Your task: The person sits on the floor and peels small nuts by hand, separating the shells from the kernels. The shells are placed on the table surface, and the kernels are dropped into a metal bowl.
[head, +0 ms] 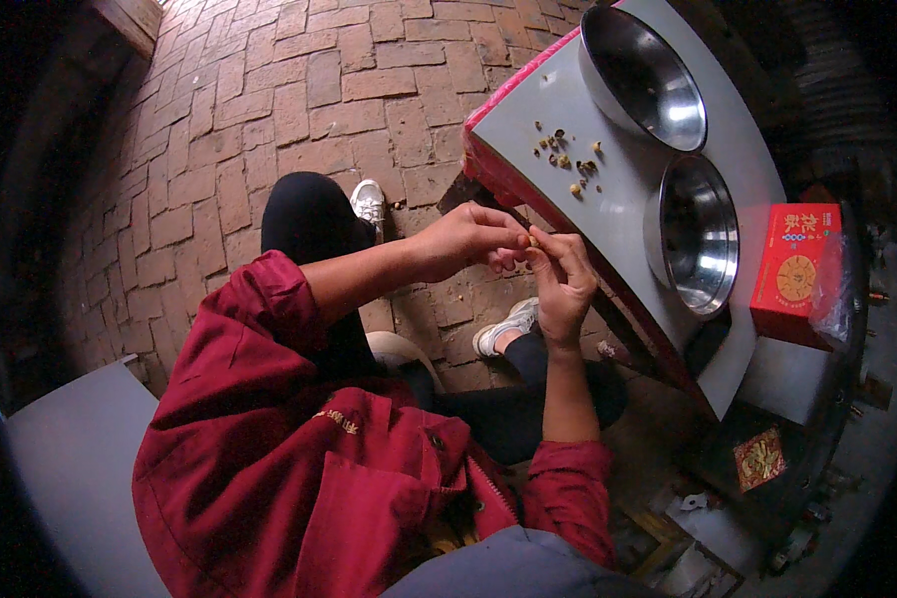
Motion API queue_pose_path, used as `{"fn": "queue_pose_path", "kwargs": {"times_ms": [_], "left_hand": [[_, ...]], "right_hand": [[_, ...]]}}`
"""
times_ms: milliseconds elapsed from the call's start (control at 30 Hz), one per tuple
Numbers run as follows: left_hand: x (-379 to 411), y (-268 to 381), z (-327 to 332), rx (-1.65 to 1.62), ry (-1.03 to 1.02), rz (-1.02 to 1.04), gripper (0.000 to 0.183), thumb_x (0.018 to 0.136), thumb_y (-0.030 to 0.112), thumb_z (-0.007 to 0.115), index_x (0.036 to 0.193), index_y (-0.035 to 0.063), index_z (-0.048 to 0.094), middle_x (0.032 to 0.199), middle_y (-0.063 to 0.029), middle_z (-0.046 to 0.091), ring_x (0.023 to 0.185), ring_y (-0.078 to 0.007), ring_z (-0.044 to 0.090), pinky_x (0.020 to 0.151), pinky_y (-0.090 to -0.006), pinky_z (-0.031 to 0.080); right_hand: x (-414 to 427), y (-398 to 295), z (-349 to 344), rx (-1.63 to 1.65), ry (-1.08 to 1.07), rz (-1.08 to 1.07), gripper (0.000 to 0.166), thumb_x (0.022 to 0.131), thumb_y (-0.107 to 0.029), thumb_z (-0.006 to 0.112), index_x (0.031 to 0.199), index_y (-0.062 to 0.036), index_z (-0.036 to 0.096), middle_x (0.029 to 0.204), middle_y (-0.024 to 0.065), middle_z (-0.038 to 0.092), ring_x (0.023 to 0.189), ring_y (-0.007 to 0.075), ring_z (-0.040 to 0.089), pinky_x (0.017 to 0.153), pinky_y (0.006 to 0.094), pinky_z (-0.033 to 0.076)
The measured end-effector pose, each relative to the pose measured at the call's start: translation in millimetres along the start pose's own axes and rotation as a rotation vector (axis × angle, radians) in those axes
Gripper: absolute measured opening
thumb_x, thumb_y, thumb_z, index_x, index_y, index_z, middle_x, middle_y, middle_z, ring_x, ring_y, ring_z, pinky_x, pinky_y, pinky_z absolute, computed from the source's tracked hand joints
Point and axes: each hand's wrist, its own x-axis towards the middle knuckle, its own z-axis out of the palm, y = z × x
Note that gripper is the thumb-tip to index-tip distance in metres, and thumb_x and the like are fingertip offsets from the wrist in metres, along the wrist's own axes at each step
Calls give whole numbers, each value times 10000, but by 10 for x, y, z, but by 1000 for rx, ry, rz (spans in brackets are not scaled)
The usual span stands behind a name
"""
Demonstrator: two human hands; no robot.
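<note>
My left hand (486, 241) and my right hand (566, 280) meet at the fingertips in front of the table's near edge. Between their fingers a small yellowish-brown piece (534, 241), perhaps a nut or a dried pod, is pinched by both. Several small brown and yellowish pieces (563, 160), some like broken shells, lie scattered on the light tabletop (519, 138). Beyond them stands a large steel bowl (643, 82), and beside it a second steel bowl (699, 235). Dark contents or reflections show inside the bowls; I cannot tell which.
A red printed cardboard box (792, 261) with clear plastic on it stands right of the bowls. Pink-red cloth (527, 71) hangs at the table's edge. Below are a brick floor (269, 112), my knees and white shoes. A pale flat surface (82, 448) lies at the lower left.
</note>
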Motion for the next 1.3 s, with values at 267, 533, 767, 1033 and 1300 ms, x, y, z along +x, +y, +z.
{"fn": "queue_pose_path", "kwargs": {"times_ms": [267,533,767,1033,1300], "left_hand": [[-6,9,-27,-17,9,-54,209,870,152,582,986,-8,648,803,-15,608,715,-75,552,652,-200,445],[-19,-26,12,25,141,-50,182,830,142,583,896,-7,665,816,-21,617,709,-74,525,629,-209,401],[-33,-72,-11,72,140,19,182,824,156,594,877,-2,668,792,-40,631,709,-83,542,637,-208,408],[-36,29,28,408,148,126,161,853,124,569,921,4,652,798,-17,617,737,-75,543,669,-224,434],[17,-64,-45,201,57,156,200,854,121,556,1014,9,600,880,-4,607,770,-73,527,702,-228,418]], "right_hand": [[-73,67,70,-67,55,-82,225,814,20,663,1029,-39,689,844,33,584,782,118,563,676,238,474],[-112,184,173,-169,96,-178,274,780,38,679,1032,-69,688,848,62,603,753,174,588,668,273,481],[-149,177,267,26,161,-49,230,809,2,677,1025,-76,687,875,49,625,779,152,600,712,271,495],[-143,301,261,999,115,456,225,942,-159,528,1085,-9,615,964,80,642,881,161,617,808,323,520],[-49,242,178,925,113,483,186,951,-155,506,1053,-17,579,879,42,621,766,131,610,738,275,507]]}}
